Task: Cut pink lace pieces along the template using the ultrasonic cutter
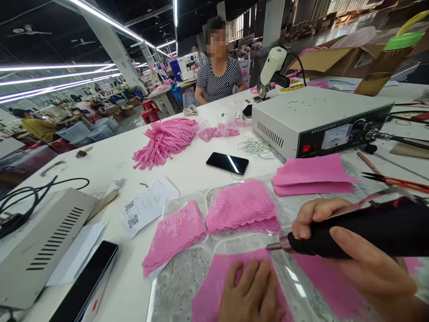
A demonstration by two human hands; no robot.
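Observation:
My left hand [251, 293] presses down on a pink fabric piece [209, 286], its fingers slightly bent and resting on the cloth. My right hand [360, 264] is wrapped round a black ultrasonic welding gun [378, 223]. The gun's metal tip points left and meets the upper right corner of that pink piece. Partly under the right hand lies another pink piece [326, 279]. Beyond my hands are a stack of pink lace pieces [243, 205], a single lace piece [176, 235] on the left, and folded plain pink pieces [315, 174] on the right.
A grey-tiled, glossy board [177, 290] lies under the fabric. Behind it stand a generator box [321, 114], a phone [228, 163], and a bundle of pink straps [164, 138]. Tweezers [395, 181] lie right. Another box [50, 241] is left. A person [219, 76] sits across the table.

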